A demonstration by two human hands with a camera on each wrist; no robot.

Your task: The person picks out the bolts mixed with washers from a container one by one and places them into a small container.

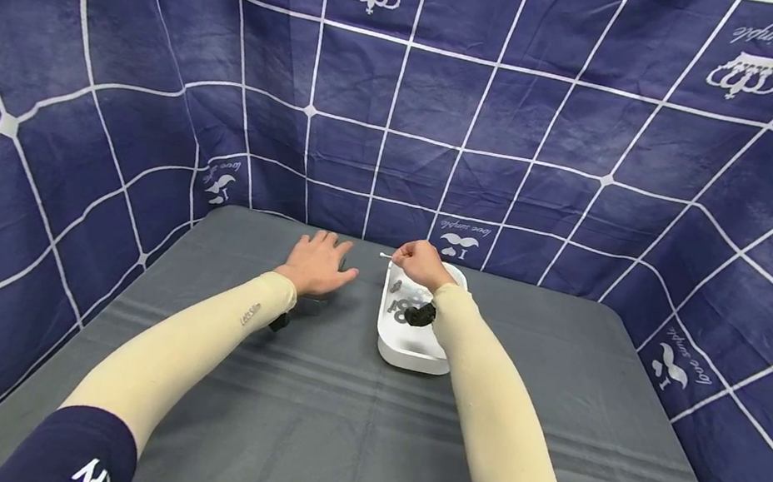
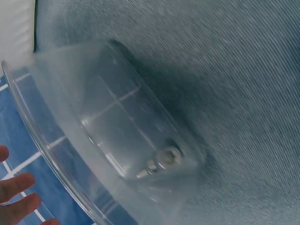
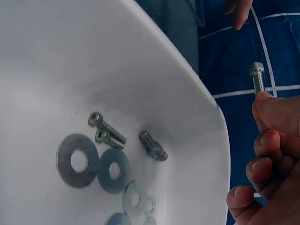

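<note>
My right hand (image 1: 421,263) pinches a socket head bolt (image 3: 258,77) between thumb and forefinger, above the far left rim of a white tray (image 1: 413,361). The bolt's head points away from the fingertips. In the tray lie several flat washers (image 3: 64,164), two more bolts (image 3: 111,132) and a short, thick metal fastener (image 3: 152,146). My left hand (image 1: 318,265) reaches out with spread fingers, holding nothing. Near it, the left wrist view shows a clear plastic container (image 2: 101,110) with small metal pieces (image 2: 166,158) in its bottom corner.
A grey cloth-covered table (image 1: 274,425) lies under everything. Blue curtains with white grid lines (image 1: 439,98) enclose the back and both sides, close behind the tray. The container stands left of the tray.
</note>
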